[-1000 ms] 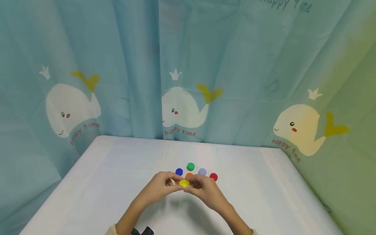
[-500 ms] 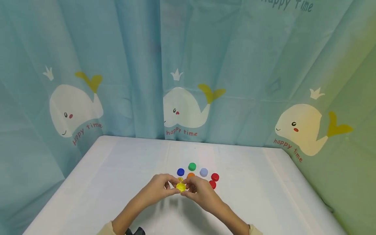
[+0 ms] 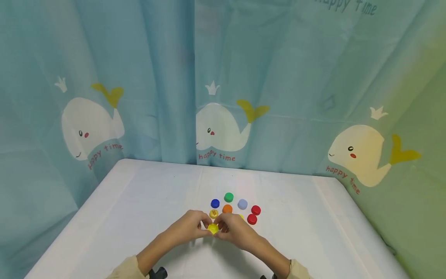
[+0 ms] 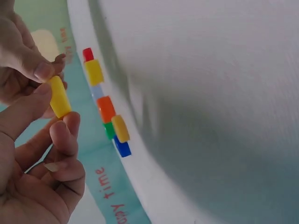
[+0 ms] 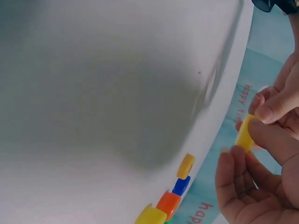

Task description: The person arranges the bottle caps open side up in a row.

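Both hands hold one yellow bottle cap (image 3: 213, 229) above the table, its hollow inside showing in the head view. My left hand (image 3: 189, 228) pinches it from the left with thumb and fingers. From the right, my right hand (image 3: 235, 229) pinches the same cap, the fingertips of both hands close together. The wrist views show this yellow cap (image 4: 60, 97) edge-on between the fingers. Just beyond the hands lie a darker yellow cap (image 3: 214, 214) with a mark on top and an orange cap (image 3: 227, 209). Another yellow cap (image 3: 241, 216) is mostly hidden behind the right hand.
Farther back on the white table (image 3: 313, 224) lie a dark blue cap (image 3: 215, 203), a green cap (image 3: 229, 197) and a pale blue cap (image 3: 242, 204). Two red caps, one nearer (image 3: 252, 219), sit to the right. A whale-print curtain (image 3: 156, 97) hangs behind the table.
Both hands have drawn the yellow cap slightly toward the person and a little left. The marked yellow cap and the nearer red cap, covered before, now show. The loose caps stay put.
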`<state>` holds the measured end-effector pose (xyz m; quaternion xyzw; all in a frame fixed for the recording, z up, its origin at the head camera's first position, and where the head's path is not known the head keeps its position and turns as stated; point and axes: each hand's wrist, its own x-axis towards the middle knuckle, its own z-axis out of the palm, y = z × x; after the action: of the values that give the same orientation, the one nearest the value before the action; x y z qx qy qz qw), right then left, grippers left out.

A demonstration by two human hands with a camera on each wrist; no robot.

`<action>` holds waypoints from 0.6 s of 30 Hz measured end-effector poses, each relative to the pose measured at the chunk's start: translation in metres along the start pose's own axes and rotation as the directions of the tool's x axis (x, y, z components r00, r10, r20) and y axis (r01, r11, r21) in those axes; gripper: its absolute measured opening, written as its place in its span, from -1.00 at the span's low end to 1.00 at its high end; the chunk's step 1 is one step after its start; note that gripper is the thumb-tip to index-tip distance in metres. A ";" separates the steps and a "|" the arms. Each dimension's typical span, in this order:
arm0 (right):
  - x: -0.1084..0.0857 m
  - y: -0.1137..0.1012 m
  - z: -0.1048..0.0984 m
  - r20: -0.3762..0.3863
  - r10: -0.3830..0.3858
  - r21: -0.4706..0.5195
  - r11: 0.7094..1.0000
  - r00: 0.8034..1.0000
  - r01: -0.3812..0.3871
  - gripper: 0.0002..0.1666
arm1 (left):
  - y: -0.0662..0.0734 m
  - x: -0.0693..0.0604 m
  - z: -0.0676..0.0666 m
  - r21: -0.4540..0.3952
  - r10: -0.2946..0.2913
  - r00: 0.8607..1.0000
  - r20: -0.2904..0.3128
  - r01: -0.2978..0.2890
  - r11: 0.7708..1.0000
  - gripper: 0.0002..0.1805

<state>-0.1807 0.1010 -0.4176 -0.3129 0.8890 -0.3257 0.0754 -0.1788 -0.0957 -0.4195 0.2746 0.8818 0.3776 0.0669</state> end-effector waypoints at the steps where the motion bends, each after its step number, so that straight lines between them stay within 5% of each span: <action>1: 0.001 0.000 0.000 0.015 0.005 -0.005 1.000 1.000 -0.005 -0.74 | -0.001 0.000 0.001 0.008 -0.006 1.000 0.011 0.006 1.000 -0.78; 6: 0.006 0.001 0.003 0.068 0.004 -0.030 1.000 0.998 -0.002 -0.74 | -0.002 0.000 0.003 0.023 0.003 0.999 0.050 -0.005 1.000 -0.82; 18: 0.016 -0.002 0.010 0.133 0.038 -0.088 0.996 0.990 -0.026 -0.72 | -0.012 -0.001 0.003 0.114 0.126 0.989 0.079 -0.134 0.984 -0.86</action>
<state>-0.1890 0.0850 -0.4233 -0.3228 0.9000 -0.2641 0.1269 -0.1820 -0.1014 -0.4302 0.3483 0.8800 0.3178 0.0572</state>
